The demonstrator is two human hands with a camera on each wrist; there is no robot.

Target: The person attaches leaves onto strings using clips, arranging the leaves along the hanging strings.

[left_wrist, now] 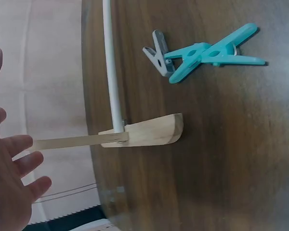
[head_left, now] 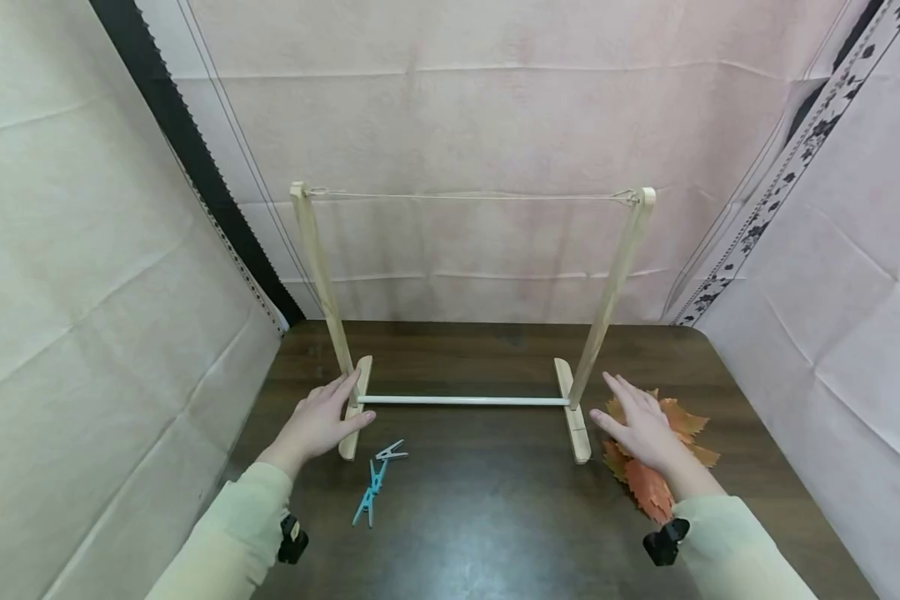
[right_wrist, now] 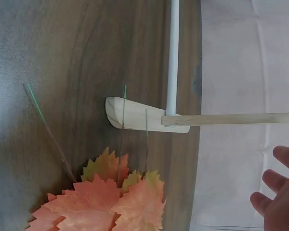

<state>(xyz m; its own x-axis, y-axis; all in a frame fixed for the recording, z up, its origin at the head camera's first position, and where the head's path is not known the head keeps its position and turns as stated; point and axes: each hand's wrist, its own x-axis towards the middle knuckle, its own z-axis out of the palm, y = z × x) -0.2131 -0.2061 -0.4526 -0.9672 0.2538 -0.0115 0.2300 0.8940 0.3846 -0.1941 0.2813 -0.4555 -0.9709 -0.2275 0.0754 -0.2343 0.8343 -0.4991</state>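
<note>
Left hand (head_left: 322, 417) and right hand (head_left: 641, 425), spread and empty, flank the frame (head_left: 465, 401), with leaves (head_left: 651, 492) below the right and clips (left_wrist: 212, 53) inward of the left; the step appears preparatory, the next move likely requiring a pinch grip.

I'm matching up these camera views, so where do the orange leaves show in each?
Head: the leaves lie at right, partly hidden by the right hand.
Left wrist: not in it.
Right wrist: bottom, left of centre.
Shared landmark: the white rod, in all three.
</note>
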